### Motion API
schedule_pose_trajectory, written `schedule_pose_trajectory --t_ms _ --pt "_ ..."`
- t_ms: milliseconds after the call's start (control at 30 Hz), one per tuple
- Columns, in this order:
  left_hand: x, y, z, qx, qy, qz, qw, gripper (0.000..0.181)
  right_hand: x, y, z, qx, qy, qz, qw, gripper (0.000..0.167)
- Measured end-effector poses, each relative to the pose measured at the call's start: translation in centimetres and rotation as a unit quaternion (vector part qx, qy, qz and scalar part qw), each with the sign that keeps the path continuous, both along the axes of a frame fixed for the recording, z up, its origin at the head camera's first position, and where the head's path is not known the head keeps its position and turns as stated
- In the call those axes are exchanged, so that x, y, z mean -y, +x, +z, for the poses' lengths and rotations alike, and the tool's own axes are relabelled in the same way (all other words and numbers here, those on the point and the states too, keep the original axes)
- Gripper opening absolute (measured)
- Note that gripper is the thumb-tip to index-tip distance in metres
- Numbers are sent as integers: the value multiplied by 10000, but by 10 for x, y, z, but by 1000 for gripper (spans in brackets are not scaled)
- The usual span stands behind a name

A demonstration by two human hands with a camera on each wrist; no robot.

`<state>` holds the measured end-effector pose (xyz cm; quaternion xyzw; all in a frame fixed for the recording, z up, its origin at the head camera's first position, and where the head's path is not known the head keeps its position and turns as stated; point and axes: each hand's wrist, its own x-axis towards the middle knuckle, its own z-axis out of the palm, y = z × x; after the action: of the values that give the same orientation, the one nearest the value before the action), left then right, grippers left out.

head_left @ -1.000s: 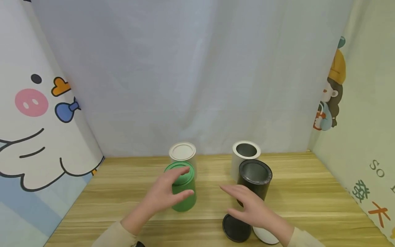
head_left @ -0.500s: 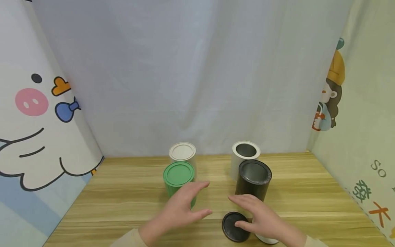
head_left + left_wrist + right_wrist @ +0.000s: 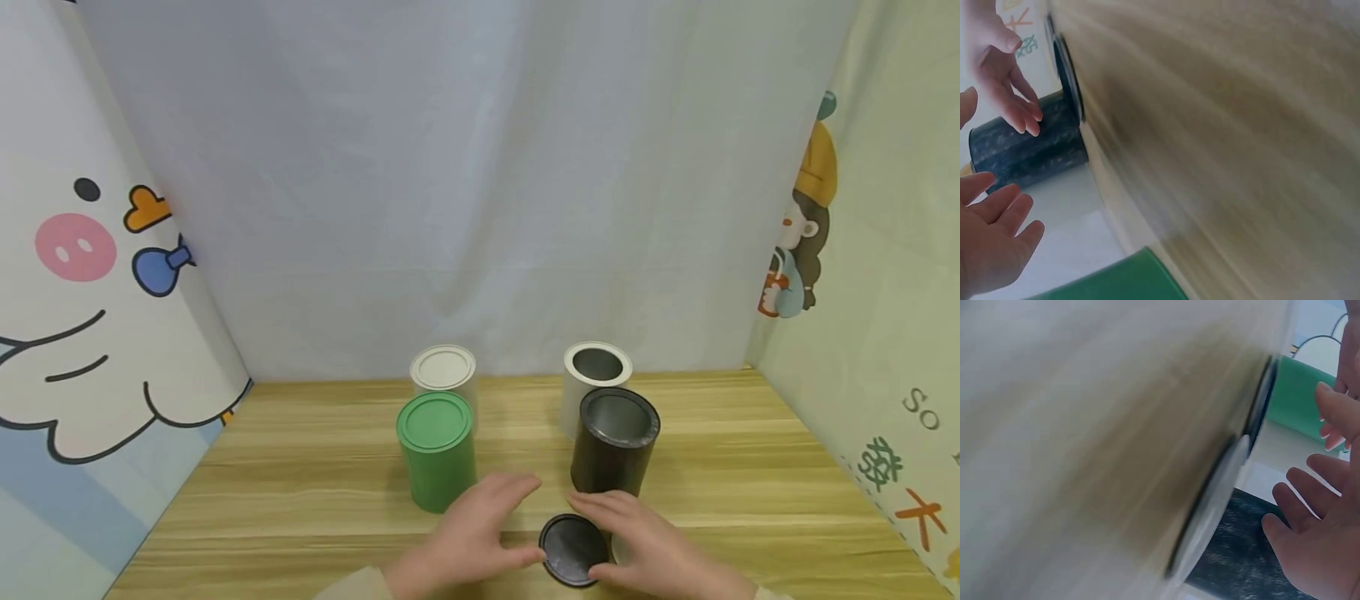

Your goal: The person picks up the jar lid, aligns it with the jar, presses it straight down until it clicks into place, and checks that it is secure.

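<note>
**Left hand (image 3: 476, 529) and right hand (image 3: 645, 542) frame a black lid (image 3: 573, 550) on a wood-grain tabletop (image 3: 300, 483)**

With the black lid as dial centre and twelve toward the back cloth (image 3: 420, 183), the left hand is at nine to ten, the right at three. Both are loosely spread, thumbs apart from fingers, gripping nothing; whether a thumb touches the lid's edge cannot be told. A white lid (image 3: 1213, 512) lies at three, mostly hidden under the right hand in the head view.

The surface carries yellow-brown bands running from nine to three. A lidded green can (image 3: 441, 467) stands at ten to eleven, a black can (image 3: 613, 454) near one. Farther off, a white-topped can (image 3: 444, 368) is behind the green one, and a white can with a dark opening (image 3: 573, 396) behind the black.

The pale cloth hangs in soft folds along twelve. A duck-print panel (image 3: 67, 367) closes the left, around ten; a pale green panel (image 3: 892, 250) with lettering and a yellow-hatted figure, the right, around two.
</note>
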<state>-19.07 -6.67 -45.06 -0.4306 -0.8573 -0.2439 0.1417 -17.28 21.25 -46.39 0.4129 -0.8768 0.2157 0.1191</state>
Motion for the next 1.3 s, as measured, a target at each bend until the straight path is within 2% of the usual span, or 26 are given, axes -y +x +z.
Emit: schedule_pose_trajectory --t_ms 367,700,900,1133,1300 --pt "-19 -1 -19 186 -700 142 9973 83 -7 -4 -14 -400 172 44 9990 79" --pt "-27 -3 -25 427 -1034 64 9937 89 -8 -11 -23 -598 291 220 9975 80" --pt "-29 -5 -28 669 -1162 34 9910 88 -9 -11 -23 -282 399 219 9986 80" --pt "-29 -8 -34 567 -1577 -84 9858 89 -11 -12 -24 -71 398 249 9989 77" --pt "-31 -10 -35 806 -1687 -156 9822 86 -11 -13 -25 31 336 317 9989 76"
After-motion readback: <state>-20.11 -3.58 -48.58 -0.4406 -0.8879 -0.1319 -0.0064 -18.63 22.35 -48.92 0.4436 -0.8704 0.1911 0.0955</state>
